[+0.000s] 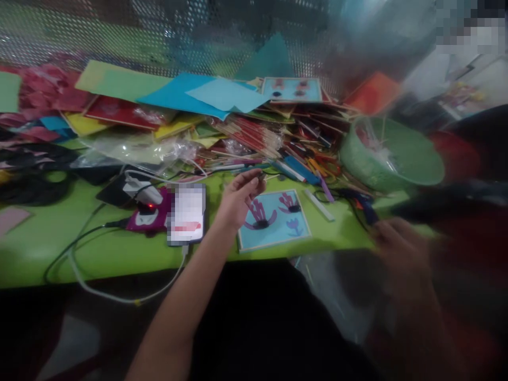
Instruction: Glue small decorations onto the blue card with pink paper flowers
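One blue card (278, 221) lies between left hand (240, 198), pinching a dark bit (261, 176), and right hand (405, 248), gripping a blurred tool (368, 210).

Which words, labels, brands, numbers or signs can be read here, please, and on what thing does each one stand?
None can be read.
Phone: the screen is pixelated, so any text is hidden.
Purple block: a white mark, too blurred to read.
Card: purple and dark plant shapes, no lettering that I can see.
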`<state>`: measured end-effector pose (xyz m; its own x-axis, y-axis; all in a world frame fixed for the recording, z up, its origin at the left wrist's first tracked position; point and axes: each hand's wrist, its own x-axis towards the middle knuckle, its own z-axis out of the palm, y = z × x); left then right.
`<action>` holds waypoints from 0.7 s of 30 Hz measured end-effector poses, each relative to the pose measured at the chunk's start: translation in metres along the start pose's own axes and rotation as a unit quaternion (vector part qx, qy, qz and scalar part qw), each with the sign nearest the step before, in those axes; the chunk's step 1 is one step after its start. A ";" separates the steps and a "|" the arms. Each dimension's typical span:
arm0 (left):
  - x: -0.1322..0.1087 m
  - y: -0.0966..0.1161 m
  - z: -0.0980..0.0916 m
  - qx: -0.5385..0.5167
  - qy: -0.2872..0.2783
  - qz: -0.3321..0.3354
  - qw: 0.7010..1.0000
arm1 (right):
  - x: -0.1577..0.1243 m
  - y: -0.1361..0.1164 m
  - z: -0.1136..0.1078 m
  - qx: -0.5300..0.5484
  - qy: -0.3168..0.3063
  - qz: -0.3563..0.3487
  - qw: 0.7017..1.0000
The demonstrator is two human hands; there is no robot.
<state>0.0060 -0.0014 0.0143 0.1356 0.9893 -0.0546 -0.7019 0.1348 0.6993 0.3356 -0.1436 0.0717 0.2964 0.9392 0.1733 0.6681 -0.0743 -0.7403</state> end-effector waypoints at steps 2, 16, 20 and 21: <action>-0.001 0.000 0.000 -0.005 -0.006 -0.005 1.000 | -0.012 0.007 -0.007 0.020 0.018 0.051 0.998; -0.008 -0.001 0.003 -0.012 -0.078 -0.049 0.996 | 0.036 -0.086 0.082 0.059 -0.150 -0.163 0.973; -0.007 -0.001 0.003 -0.001 -0.075 -0.055 0.996 | 0.063 -0.110 0.123 0.004 -0.156 -0.258 0.954; -0.007 0.000 0.003 -0.001 -0.072 -0.055 0.996 | 0.068 -0.114 0.128 -0.023 -0.162 -0.268 0.950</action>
<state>0.0073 -0.0084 0.0165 0.3100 0.9504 -0.0273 -0.6783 0.2412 0.6941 0.1918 -0.0280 0.0849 -0.3141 0.8997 0.3032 0.6951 0.4355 -0.5720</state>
